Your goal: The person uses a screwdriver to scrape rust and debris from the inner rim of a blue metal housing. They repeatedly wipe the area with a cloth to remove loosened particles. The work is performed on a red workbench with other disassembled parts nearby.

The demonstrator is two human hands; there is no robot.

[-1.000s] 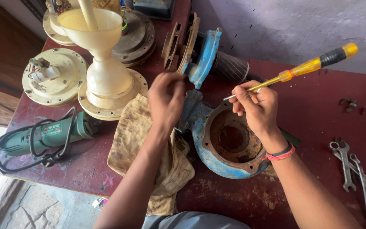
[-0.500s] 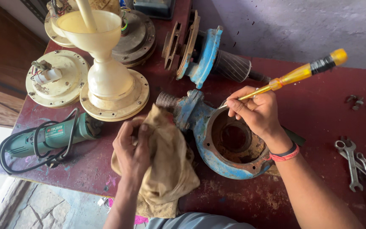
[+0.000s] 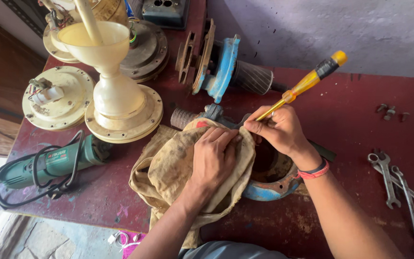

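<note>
Left hand (image 3: 212,160) flat, fingers spread, pressing a stained tan cloth (image 3: 178,168) down over the near side of a blue pump housing (image 3: 269,189); no closed grip there, just palm and fingers bearing on fabric. Right hand (image 3: 279,129) closed in a pinch grip around the shaft of a yellow-handled screwdriver (image 3: 307,84), handle angled up and away from the grip, tip pointing down toward the housing rim just beside the left fingertips. Housing directly under both hands on the red tabletop (image 3: 355,120), rusty bore showing below the right wrist. Risks, as judged: tip slipping off rusted metal and jabbing the left fingers, touching or nearly so; cloth bunching and hiding the spot being worked; housing shifting under sideways force, held only by the cloth-covered palm. Beyond the grip: blue motor part with ribbed rotor (image 3: 226,67); to its left, cream fan bodies (image 3: 120,110) and green angle grinder (image 3: 49,160) with coiled cord; to its right, spanners (image 3: 384,177) and loose bolts (image 3: 390,111). Hidden: screwdriver tip behind right fingers, contact point unclear; most of housing under cloth; spanners cut off at the frame edge.
</note>
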